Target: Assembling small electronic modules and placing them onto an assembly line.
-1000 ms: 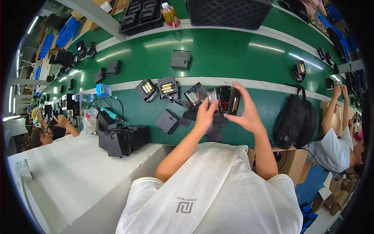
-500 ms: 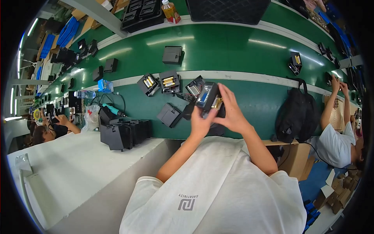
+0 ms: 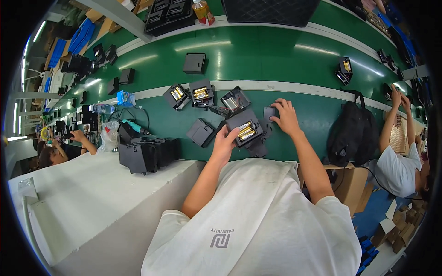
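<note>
My left hand [image 3: 224,145] is closed on the near left side of a black plastic battery box [image 3: 234,121], tilted so that its row of gold-and-black batteries [image 3: 247,131] faces up. To the right, my right hand [image 3: 288,117] has its thumb and fingers at the edge of a small flat black cover [image 3: 269,113], gripping it at the green bench. Beyond my left hand lie an open black case with wires [image 3: 235,100] and two black boxes with batteries, one of them a box [image 3: 201,93] near the white rail. A closed black box [image 3: 201,132] rests left of the held one.
A green conveyor [image 3: 258,55] runs beyond the white rail [image 3: 271,86], carrying a black box [image 3: 194,63]. Stacked black housings [image 3: 149,154] and a teal electric screwdriver [image 3: 134,127] are at left. A black backpack [image 3: 352,131] stands at right, near a co-worker.
The battery box has been turned so its batteries show upward, held by my left hand alone. My right hand has moved off it to the flat cover. Boxes on the conveyor have shifted left.
</note>
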`<move>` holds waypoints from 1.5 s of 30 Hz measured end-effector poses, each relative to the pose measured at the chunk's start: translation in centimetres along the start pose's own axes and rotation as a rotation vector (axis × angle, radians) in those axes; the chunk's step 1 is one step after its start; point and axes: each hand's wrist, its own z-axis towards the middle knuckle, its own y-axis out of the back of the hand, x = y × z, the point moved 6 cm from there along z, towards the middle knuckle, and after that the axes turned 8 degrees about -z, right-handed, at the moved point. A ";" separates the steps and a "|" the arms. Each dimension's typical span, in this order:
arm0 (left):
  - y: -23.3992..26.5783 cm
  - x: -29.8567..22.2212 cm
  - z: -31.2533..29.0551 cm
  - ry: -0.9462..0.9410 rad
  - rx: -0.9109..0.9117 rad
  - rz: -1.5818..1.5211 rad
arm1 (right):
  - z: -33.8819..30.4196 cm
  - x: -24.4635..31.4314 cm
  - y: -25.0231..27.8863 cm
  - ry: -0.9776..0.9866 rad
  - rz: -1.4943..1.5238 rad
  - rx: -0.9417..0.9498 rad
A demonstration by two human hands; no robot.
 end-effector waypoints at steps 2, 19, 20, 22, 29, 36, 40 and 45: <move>-1.1 -0.4 -0.2 0.005 0.039 -0.094 | 0.0 -1.3 -1.1 -0.216 0.326 0.237; -3.8 -0.8 0.2 0.254 0.127 -0.069 | -0.5 8.4 15.0 0.144 1.000 0.130; -4.0 -0.9 0.1 0.253 0.127 -0.067 | -0.5 8.4 15.1 0.144 1.001 0.129; -4.9 -1.0 -0.4 0.268 0.208 -0.151 | -0.6 8.4 15.2 0.166 0.956 0.107; -5.1 -1.5 -1.0 0.239 0.416 -0.240 | -0.2 8.8 15.9 0.257 0.870 0.005; -5.2 -1.2 -1.2 0.217 0.329 0.003 | 0.4 8.5 15.9 0.369 0.787 0.089; -5.2 -1.4 -0.8 0.187 0.284 -0.010 | 0.8 8.2 15.5 0.297 0.583 0.099; -6.3 -1.5 0.1 0.053 0.299 0.156 | -1.1 6.4 10.2 -0.411 1.331 0.332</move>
